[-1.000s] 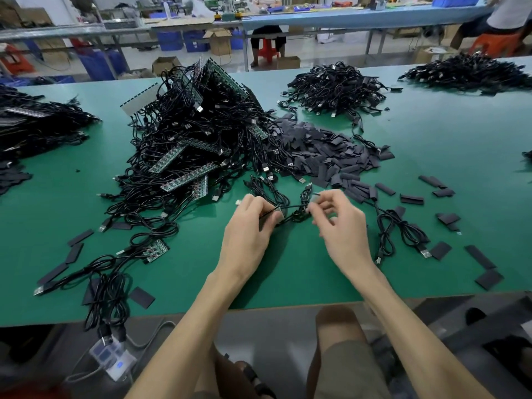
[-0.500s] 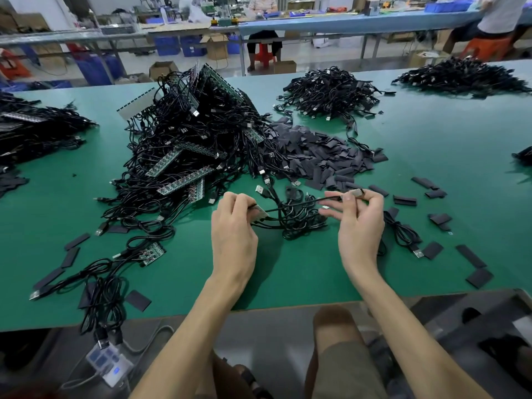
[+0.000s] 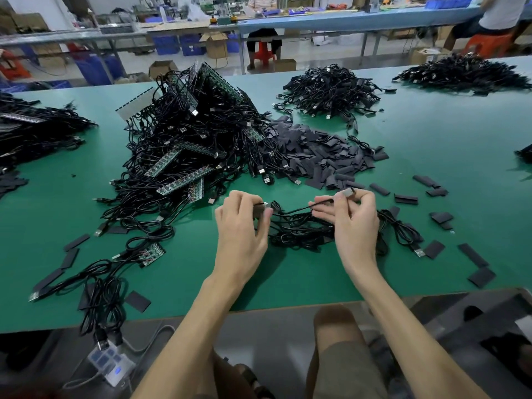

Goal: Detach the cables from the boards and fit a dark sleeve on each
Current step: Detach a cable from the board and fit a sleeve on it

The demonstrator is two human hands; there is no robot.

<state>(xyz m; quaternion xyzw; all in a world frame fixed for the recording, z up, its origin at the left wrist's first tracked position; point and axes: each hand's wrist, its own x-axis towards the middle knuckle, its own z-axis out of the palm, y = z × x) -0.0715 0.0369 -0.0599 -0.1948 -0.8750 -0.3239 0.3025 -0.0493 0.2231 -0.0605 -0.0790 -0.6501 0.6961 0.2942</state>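
Nearest, below the table [image 3: 288,286] edge, a power strip [image 3: 110,362] is lying on the floor with two black plugs in it. Above the near edge, the left hand [image 3: 241,226] is curling its fingers, its grip pinching one end of a black cable [image 3: 296,210] between thumb and forefinger. The right hand [image 3: 351,220] is holding the other end, its grip pinching a small grey piece there; what that piece is cannot be told. The cable is sagging between the two hands, just above a loose bundle [image 3: 299,236] lying on the table. Flat dark sleeves [image 3: 478,276] are lying scattered to the right, and more to the left near a small board [image 3: 151,250] with cables attached. Farther back, a big heap [image 3: 187,139] of boards tangled in cables is touching a sleeve pile [image 3: 322,151]. Beyond these, cable piles [image 3: 328,87] are sitting near the far edge.
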